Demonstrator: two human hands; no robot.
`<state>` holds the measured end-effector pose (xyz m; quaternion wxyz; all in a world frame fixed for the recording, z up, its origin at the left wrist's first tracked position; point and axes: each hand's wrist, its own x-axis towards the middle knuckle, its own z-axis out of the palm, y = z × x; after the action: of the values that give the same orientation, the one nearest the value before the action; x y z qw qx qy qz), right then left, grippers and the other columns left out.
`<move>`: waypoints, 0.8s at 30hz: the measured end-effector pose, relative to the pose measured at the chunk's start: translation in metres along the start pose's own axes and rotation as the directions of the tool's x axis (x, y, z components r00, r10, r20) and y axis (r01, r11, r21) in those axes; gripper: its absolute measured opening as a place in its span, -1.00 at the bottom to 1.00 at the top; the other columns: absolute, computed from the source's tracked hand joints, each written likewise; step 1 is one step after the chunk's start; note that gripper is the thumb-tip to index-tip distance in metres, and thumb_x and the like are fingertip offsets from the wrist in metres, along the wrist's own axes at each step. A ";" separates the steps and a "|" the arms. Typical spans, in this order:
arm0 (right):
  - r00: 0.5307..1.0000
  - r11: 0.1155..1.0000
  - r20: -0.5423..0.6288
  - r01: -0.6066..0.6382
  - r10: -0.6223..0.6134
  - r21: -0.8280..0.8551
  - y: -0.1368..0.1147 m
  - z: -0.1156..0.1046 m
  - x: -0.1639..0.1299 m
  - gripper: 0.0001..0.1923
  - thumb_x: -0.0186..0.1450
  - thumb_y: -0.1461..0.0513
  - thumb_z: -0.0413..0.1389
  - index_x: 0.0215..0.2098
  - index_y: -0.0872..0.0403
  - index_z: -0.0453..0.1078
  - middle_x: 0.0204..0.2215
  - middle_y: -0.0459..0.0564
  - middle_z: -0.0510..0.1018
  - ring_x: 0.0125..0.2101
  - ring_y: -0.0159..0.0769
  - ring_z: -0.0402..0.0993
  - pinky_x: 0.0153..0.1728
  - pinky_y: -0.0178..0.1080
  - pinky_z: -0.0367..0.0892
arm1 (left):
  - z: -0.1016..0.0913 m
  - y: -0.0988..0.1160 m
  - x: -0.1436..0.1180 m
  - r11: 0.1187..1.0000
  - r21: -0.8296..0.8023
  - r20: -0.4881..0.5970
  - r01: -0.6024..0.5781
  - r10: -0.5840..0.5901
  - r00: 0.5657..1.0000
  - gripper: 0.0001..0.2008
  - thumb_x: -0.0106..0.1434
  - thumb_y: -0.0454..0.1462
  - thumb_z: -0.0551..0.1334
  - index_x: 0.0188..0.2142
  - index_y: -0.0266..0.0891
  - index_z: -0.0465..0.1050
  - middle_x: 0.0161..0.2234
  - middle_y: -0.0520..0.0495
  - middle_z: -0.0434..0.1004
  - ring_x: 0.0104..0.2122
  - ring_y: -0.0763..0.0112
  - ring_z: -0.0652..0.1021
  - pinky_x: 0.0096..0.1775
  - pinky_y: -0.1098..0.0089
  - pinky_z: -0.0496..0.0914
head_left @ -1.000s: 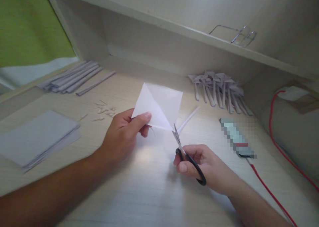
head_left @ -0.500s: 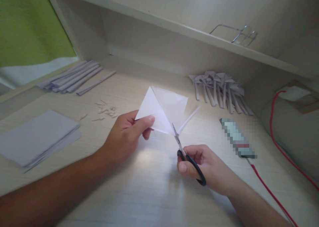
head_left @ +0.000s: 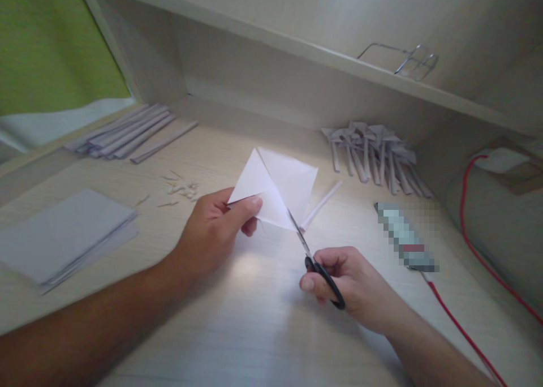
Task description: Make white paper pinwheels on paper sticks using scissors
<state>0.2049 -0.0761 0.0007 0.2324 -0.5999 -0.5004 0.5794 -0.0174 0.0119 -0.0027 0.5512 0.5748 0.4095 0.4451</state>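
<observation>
My left hand (head_left: 216, 228) pinches the lower left corner of a white folded paper square (head_left: 278, 186), holding it tilted above the desk. My right hand (head_left: 348, 282) grips black-handled scissors (head_left: 316, 262); their blades reach up and left into the paper's lower corner, along a diagonal crease. A thin rolled paper stick (head_left: 320, 206) lies on the desk just behind the paper's right corner.
A stack of grey sheets (head_left: 63, 234) lies at the left. Rolled paper sticks (head_left: 123, 132) sit at the back left, small paper scraps (head_left: 180, 189) near them. A pile of folded paper pinwheels (head_left: 375, 155) sits at the back right. A blurred object (head_left: 405, 237) and red cable (head_left: 462, 330) lie right.
The scissors have moved up and left, and their blades have entered the paper's lower corner. My left hand has lowered and turned the paper slightly toward them.
</observation>
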 end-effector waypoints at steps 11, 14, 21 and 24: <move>0.998 0.999 -0.064 0.008 -0.011 -0.041 0.001 0.002 0.001 -0.49 0.15 -0.09 0.36 -0.60 0.08 0.28 -0.66 -0.21 0.18 -0.58 -0.45 0.02 -0.56 -0.29 -0.08 | 0.000 0.009 -0.001 0.987 0.158 -0.066 0.035 -0.025 0.998 -0.72 0.13 -0.16 0.37 -0.63 -0.20 0.44 -0.61 0.05 0.49 -0.52 0.38 0.47 -0.42 0.40 0.32; 0.997 0.998 -0.078 0.010 -0.015 -0.060 0.003 0.001 0.001 -0.48 0.15 -0.09 0.36 -0.59 0.08 0.28 -0.65 -0.21 0.17 -0.57 -0.45 0.01 -0.56 -0.29 -0.09 | 0.001 0.008 -0.001 0.987 0.158 -0.051 0.028 -0.020 0.998 -0.72 0.13 -0.15 0.37 -0.62 -0.19 0.47 -0.60 0.04 0.53 -0.52 0.36 0.50 -0.40 0.39 0.35; 0.998 0.996 -0.069 -0.006 -0.001 -0.090 0.002 0.001 0.000 -0.52 0.13 -0.07 0.38 -0.55 0.09 0.33 -0.61 -0.21 0.17 -0.55 -0.44 0.04 -0.54 -0.29 -0.08 | 0.000 0.003 -0.002 0.989 0.141 -0.001 0.036 -0.036 0.999 -0.74 0.13 -0.13 0.39 -0.59 -0.20 0.52 -0.58 0.02 0.57 -0.51 0.35 0.53 -0.39 0.39 0.36; 0.998 0.996 -0.064 0.001 -0.007 -0.086 0.001 0.002 0.000 -0.52 0.14 -0.08 0.37 -0.53 0.09 0.34 -0.60 -0.21 0.18 -0.55 -0.45 0.05 -0.54 -0.29 -0.06 | 0.001 0.003 -0.002 0.989 0.145 0.028 0.036 -0.041 0.999 -0.73 0.13 -0.14 0.38 -0.60 -0.19 0.51 -0.59 0.03 0.56 -0.52 0.35 0.52 -0.41 0.39 0.35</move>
<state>0.2037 -0.0766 -0.0005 0.2233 -0.6265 -0.5184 0.5375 -0.0171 0.0092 0.0003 0.5229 0.6120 0.4430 0.3946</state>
